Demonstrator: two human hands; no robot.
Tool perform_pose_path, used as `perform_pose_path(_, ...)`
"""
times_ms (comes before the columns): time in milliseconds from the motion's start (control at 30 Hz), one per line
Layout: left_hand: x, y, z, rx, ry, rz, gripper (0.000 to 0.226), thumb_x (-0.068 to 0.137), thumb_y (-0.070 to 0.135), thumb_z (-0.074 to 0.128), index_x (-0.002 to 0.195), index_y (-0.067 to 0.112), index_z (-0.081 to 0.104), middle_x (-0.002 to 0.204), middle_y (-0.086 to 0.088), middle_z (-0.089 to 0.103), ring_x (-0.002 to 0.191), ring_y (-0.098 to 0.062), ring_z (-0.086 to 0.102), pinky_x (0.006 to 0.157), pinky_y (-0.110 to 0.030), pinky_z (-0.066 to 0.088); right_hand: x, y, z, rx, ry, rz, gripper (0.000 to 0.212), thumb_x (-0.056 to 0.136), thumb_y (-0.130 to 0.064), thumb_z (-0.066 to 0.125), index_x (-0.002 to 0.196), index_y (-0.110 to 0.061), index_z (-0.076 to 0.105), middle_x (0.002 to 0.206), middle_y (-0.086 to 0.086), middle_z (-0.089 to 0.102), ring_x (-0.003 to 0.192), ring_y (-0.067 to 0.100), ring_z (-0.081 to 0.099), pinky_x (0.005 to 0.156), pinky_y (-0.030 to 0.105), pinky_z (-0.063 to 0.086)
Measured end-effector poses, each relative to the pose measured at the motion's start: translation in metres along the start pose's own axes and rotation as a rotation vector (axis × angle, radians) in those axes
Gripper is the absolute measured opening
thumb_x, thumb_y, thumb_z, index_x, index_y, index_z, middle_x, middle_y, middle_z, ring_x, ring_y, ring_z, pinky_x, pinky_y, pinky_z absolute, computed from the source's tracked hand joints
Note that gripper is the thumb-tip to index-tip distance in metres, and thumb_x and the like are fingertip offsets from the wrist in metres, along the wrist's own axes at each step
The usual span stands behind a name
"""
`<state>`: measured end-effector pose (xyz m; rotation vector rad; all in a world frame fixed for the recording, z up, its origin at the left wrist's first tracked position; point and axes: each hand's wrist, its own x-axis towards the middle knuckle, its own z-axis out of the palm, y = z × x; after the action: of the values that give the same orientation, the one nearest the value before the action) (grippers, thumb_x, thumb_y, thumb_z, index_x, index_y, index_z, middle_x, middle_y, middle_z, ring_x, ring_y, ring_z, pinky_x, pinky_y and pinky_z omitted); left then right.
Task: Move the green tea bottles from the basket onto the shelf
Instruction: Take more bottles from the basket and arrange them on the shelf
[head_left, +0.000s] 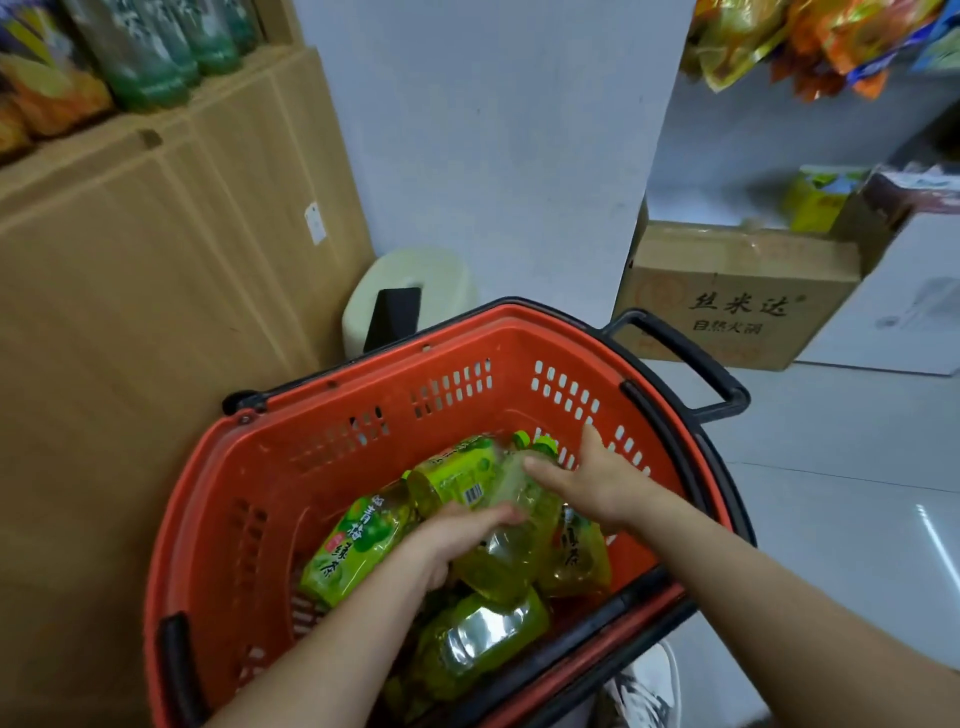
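Observation:
An orange basket (322, 447) with black handles stands in front of me, holding several green tea bottles lying in a pile. Both my hands reach into it. My left hand (447, 540) wraps around the lower body of one green tea bottle (506, 540) that lies on top of the pile. My right hand (587, 480) rests on the same bottle's upper part near its green cap, fingers spread. Another bottle (358, 545) lies at the left with its label up. The shelf (218, 78) at the upper left holds darker green bottles (156, 57).
Brown cardboard panels (156, 291) rise left of the basket below the shelf. A pale stool (410, 291) stands behind the basket by a white pillar. A cardboard box (737, 296) sits on the floor at the right. Snack bags (810, 36) hang at the upper right.

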<state>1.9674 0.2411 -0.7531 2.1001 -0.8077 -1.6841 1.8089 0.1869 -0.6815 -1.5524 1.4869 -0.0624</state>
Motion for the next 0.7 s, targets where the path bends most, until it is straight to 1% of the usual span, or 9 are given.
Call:
perform_pose_path(100, -0.010, 0.004, 0.002, 0.071, -0.004, 0.170, 0.111, 0.054, 0.056, 0.080, 0.145, 0.021, 0.027, 0.151, -0.006, 0.031, 0.132, -0.026, 0.036, 0.108, -0.045, 0.033, 0.005, -0.002, 0.006, 0.188, 0.071, 0.101, 0.113, 0.065, -0.067, 0.069, 0.148, -0.017, 0.009, 0.146, 0.015, 0.039, 0.128, 0.036, 0.044, 0.102, 0.054, 0.042)
perform_pose_path(200, -0.016, 0.012, -0.002, 0.131, 0.011, 0.308, 0.110, 0.054, 0.050, 0.085, 0.144, 0.030, 0.026, 0.151, -0.003, 0.018, 0.135, -0.027, 0.030, 0.111, -0.046, 0.028, 0.006, 0.001, 0.009, 0.320, 0.255, 0.102, 0.113, 0.058, -0.052, 0.083, 0.143, -0.029, 0.011, 0.132, 0.013, 0.052, 0.116, 0.035, 0.055, 0.095, 0.055, 0.047)
perform_pose_path(300, -0.018, 0.014, -0.017, 0.152, -0.073, 0.379, 0.106, 0.053, 0.047, 0.086, 0.142, 0.034, 0.030, 0.148, -0.001, 0.019, 0.135, -0.026, 0.028, 0.112, -0.048, 0.026, 0.008, 0.005, 0.009, 0.444, 0.311, 0.099, 0.118, 0.050, -0.038, 0.090, 0.140, -0.036, 0.013, 0.126, 0.010, 0.056, 0.109, 0.032, 0.059, 0.090, 0.054, 0.051)
perform_pose_path(400, -0.019, 0.016, -0.031, -0.068, -0.214, 0.341, 0.068, 0.063, 0.043, 0.078, 0.124, 0.033, 0.051, 0.136, -0.002, 0.041, 0.122, -0.020, 0.045, 0.096, -0.041, 0.040, 0.009, 0.006, 0.004, 0.315, 0.329, 0.035, 0.119, 0.043, -0.031, 0.091, 0.132, -0.050, 0.015, 0.123, 0.006, 0.057, 0.106, 0.031, 0.060, 0.088, 0.052, 0.053)
perform_pose_path(433, -0.013, 0.016, -0.035, -0.097, -0.151, 0.355, 0.054, 0.069, 0.046, 0.074, 0.118, 0.032, 0.056, 0.131, 0.001, 0.047, 0.115, -0.017, 0.049, 0.090, -0.038, 0.040, 0.007, 0.005, 0.003, 0.231, 0.323, -0.009, 0.117, 0.045, -0.027, 0.091, 0.131, -0.052, 0.015, 0.121, 0.005, 0.058, 0.103, 0.030, 0.061, 0.087, 0.051, 0.053)
perform_pose_path(500, 0.014, 0.012, -0.041, 0.039, 0.180, 0.359, 0.042, 0.083, 0.045, 0.064, 0.121, 0.028, 0.055, 0.132, 0.002, 0.050, 0.107, -0.013, 0.051, 0.084, -0.031, 0.043, 0.005, 0.002, 0.002, 0.048, 0.292, -0.102, 0.120, 0.053, -0.015, 0.090, 0.137, -0.049, 0.012, 0.117, 0.008, 0.059, 0.093, 0.027, 0.063, 0.080, 0.045, 0.056)
perform_pose_path(567, 0.043, 0.005, -0.043, 0.277, 0.400, 0.286, 0.051, 0.090, 0.040, 0.057, 0.136, 0.022, 0.043, 0.142, -0.002, 0.042, 0.120, -0.020, 0.047, 0.098, -0.037, 0.044, 0.003, 0.001, 0.004, -0.092, 0.271, -0.135, 0.125, 0.057, -0.010, 0.087, 0.144, -0.046, 0.004, 0.120, 0.011, 0.055, 0.093, 0.022, 0.060, 0.082, 0.040, 0.055)
perform_pose_path(633, 0.064, -0.001, -0.038, 0.418, 0.400, 0.205, 0.063, 0.088, 0.043, 0.057, 0.141, 0.018, 0.034, 0.147, -0.006, 0.036, 0.133, -0.026, 0.037, 0.109, -0.045, 0.034, 0.004, 0.004, 0.005, -0.117, 0.268, -0.116, 0.131, 0.059, -0.009, 0.086, 0.145, -0.048, -0.005, 0.126, 0.014, 0.050, 0.104, 0.026, 0.057, 0.092, 0.044, 0.051)
perform_pose_path(700, 0.073, -0.003, -0.033, 0.450, 0.409, 0.193, 0.065, 0.082, 0.044, 0.065, 0.135, 0.017, 0.037, 0.138, -0.007, 0.042, 0.126, -0.028, 0.043, 0.105, -0.043, 0.040, 0.008, 0.010, 0.001, -0.067, 0.265, -0.091, 0.135, 0.055, -0.010, 0.088, 0.140, -0.055, -0.007, 0.127, 0.013, 0.051, 0.109, 0.030, 0.057, 0.092, 0.052, 0.051)
